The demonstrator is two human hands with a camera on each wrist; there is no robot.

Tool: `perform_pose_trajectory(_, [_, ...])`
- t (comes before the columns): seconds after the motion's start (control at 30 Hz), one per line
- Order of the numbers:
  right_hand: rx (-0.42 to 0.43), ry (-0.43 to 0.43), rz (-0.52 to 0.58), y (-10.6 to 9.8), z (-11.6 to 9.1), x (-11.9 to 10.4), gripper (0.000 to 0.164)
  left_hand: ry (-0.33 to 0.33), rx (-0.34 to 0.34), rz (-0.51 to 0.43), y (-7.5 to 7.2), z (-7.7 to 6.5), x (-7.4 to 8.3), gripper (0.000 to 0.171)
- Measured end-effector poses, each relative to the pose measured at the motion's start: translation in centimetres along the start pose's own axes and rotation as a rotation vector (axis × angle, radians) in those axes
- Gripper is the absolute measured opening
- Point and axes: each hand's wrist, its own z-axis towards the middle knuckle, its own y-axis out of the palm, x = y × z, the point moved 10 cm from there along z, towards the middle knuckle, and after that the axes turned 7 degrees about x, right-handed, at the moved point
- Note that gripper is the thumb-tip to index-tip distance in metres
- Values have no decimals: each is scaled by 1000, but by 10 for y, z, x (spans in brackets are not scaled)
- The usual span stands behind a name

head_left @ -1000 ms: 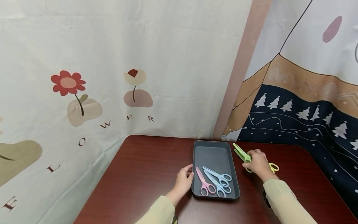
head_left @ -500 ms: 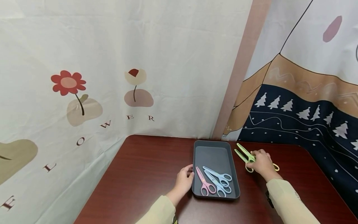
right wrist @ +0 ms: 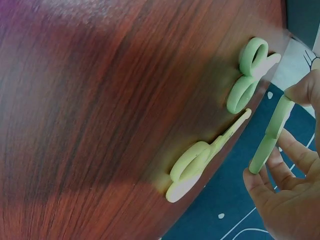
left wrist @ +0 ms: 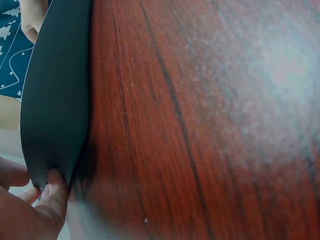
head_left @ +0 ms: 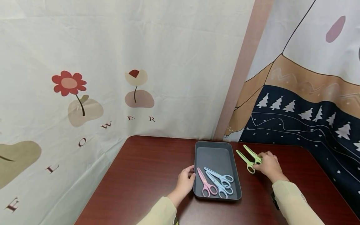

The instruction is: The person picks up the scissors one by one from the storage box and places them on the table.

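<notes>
Pale printed cloth (head_left: 180, 47) and a navy, tree-patterned cloth (head_left: 303, 134) hang behind a red-brown wooden table (head_left: 152, 168); in the head view, a grey tray (head_left: 211, 156) stands between the person's hands, apparently so both can reach it. Inside, pink scissors (head_left: 205, 183), upper blue scissors (head_left: 217, 175) and lower blue scissors (head_left: 217, 183) lie in the end nearest the person, the blue pairs overlapping, all handles towards the person, which would make them easy to pick up. Beyond the tray's right wall, the right hand (head_left: 270, 165) holds green scissors (head_left: 254, 156) by the handles, blades pointing away, likely to keep the edges clear of the skin; another green pair (head_left: 244, 158) lies just beside the tray. From the left wrist, the left hand (left wrist: 42, 210) has its fingers curled against the tray wall, one tip low down and another at the rim, a grip that seems meant to steady it. From the right wrist, thumb and fingers pinch both handle loops, spread only as far as the loops require, while the other green pair and yellow scissors (right wrist: 212, 150) rest on the table nearby. Whether the held blades touch the wood, I cannot tell.
</notes>
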Motion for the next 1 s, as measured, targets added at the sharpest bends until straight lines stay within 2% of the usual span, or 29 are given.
perform_pose_trajectory(0.83, [-34,89,0,-19,-3,34,60,-5,2,9,-2,-1,0,33])
perform_pose_trajectory(1.0, [-18,96,-5,-24,-4,44,61,-8,3,9,-3,-1,-1,32])
